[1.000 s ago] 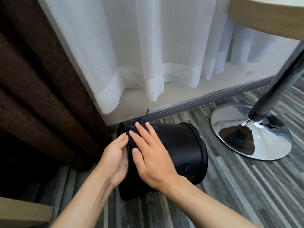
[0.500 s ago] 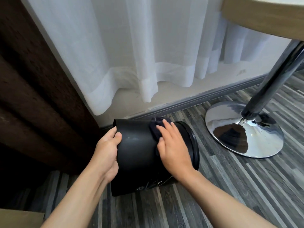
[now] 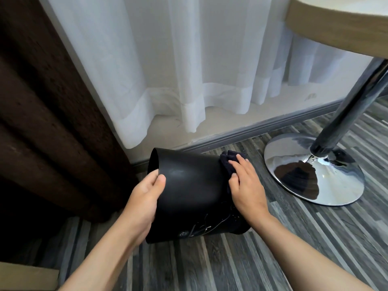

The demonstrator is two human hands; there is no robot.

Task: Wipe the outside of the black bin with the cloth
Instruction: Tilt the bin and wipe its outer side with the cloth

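Note:
The black bin (image 3: pixel 189 194) lies tipped on its side on the striped wood floor, one end to the left. My left hand (image 3: pixel 144 198) grips that left end, thumb on the outer wall. A dark navy cloth (image 3: pixel 227 162) is pressed against the bin's right side near its far end. My right hand (image 3: pixel 245 183) lies flat on the cloth with fingers spread, covering most of it. Scratch marks show on the bin's lower wall near the floor.
A chrome table base (image 3: pixel 315 171) and its slanted pole (image 3: pixel 352 106) stand just right of the bin, under a round wooden tabletop (image 3: pixel 340 24). White sheer curtains (image 3: pixel 178 70) and a skirting board lie behind. A dark brown curtain (image 3: pixel 42 122) hangs at left.
My right hand has slid the cloth from the bin's left end across its upper wall to the right side. The bin has turned under my left hand's grip.

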